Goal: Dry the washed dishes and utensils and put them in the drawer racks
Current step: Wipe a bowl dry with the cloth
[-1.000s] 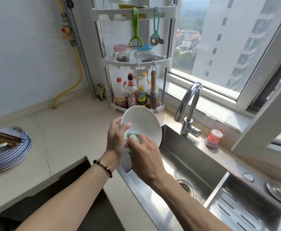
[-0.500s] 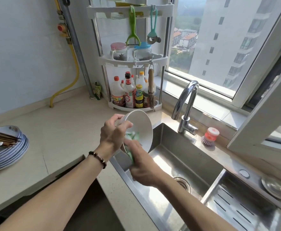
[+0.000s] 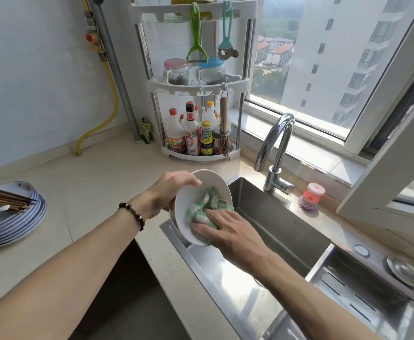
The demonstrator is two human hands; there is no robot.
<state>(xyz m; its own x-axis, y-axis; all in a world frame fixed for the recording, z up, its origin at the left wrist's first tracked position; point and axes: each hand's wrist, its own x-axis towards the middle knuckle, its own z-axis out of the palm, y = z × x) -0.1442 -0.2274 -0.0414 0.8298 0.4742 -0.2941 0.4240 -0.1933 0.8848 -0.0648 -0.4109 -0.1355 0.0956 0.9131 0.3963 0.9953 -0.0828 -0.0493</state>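
Left hand grips the bowl by its far rim, fingers curled over the edge, tilting it above the sink's near corner. Right hand lies nearly flat, fingers pressing a green cloth into the bowl's hollow. It looks ceramic: stiff, breakable, probably slick while damp, so a firm rim hold with the thumb behind seems wise. Plates with chopsticks wait on the counter.
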